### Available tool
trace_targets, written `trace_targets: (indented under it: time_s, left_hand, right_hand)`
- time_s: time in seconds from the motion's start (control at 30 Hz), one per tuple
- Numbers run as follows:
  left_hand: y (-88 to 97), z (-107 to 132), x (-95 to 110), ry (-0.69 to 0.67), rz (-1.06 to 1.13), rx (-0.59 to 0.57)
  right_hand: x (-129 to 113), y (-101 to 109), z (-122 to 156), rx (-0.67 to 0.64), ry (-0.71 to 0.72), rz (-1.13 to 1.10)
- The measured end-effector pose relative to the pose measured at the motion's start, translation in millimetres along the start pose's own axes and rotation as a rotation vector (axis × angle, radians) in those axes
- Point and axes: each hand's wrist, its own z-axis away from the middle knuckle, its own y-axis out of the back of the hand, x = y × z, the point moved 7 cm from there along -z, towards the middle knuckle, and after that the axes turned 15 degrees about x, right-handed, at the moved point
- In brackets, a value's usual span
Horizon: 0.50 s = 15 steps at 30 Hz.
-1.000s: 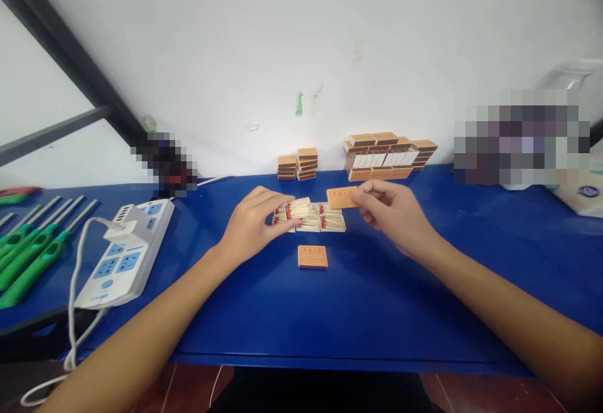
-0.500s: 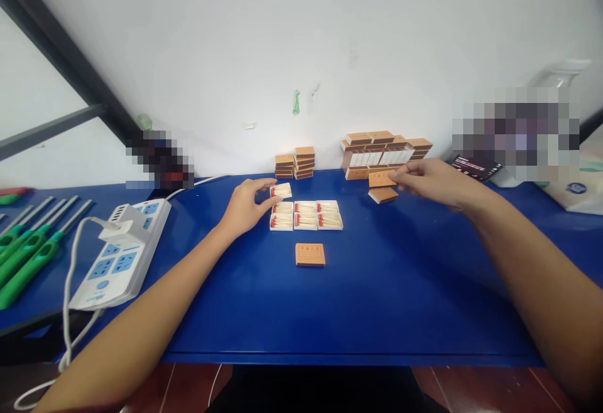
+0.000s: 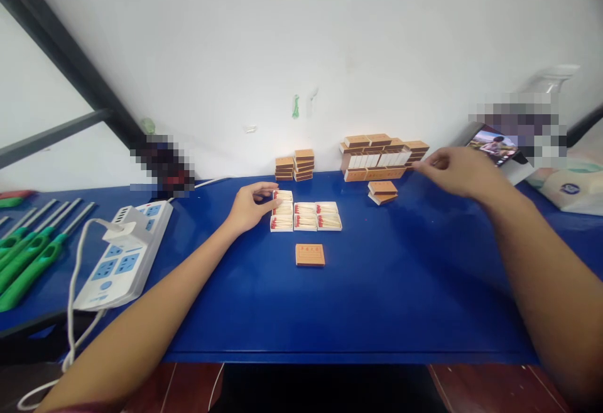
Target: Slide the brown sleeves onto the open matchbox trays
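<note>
Blue tabletop is backed by a white wall. Match-filled trays are grouped mid-table. Left column's rear tray is touched by the left hand, thumb and fingers parted at its left end; whether it's pinched can't be told. Right hand is held near the right-hand box stack, fingers curled toward thumb; tip contact can't be told. Two orange covers are piled right of the trays; one orange box is set in front.

Blue table; matchboxes, match trays
</note>
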Motion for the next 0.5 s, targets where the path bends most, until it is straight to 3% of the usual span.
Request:
trace_targets:
  time_s: [0.13, 0.2, 0.37, 0.5]
  left_hand:
    - [-2.7, 1.5, 1.1, -0.022, -0.013, -0.011]
    - [-4.0, 2.7, 2.8, -0.048, -0.042, -0.016]
    - [-4.2, 4.4, 5.6, -0.073, -0.085, -0.005]
    - [-4.0, 5.8, 5.1, -0.073, -0.095, -0.001]
  right_hand:
    - [49.2, 38.8, -17.7, 0.493, -0.059, 0.08]
    - [72.7, 47.1, -18.2, 0.649, -0.047, 0.123]
    - [119.6, 38.2, -21.8, 0.676, -0.109, 0.109]
    - [134.4, 38.8, -26.0, 0.723, -0.164, 0.034]
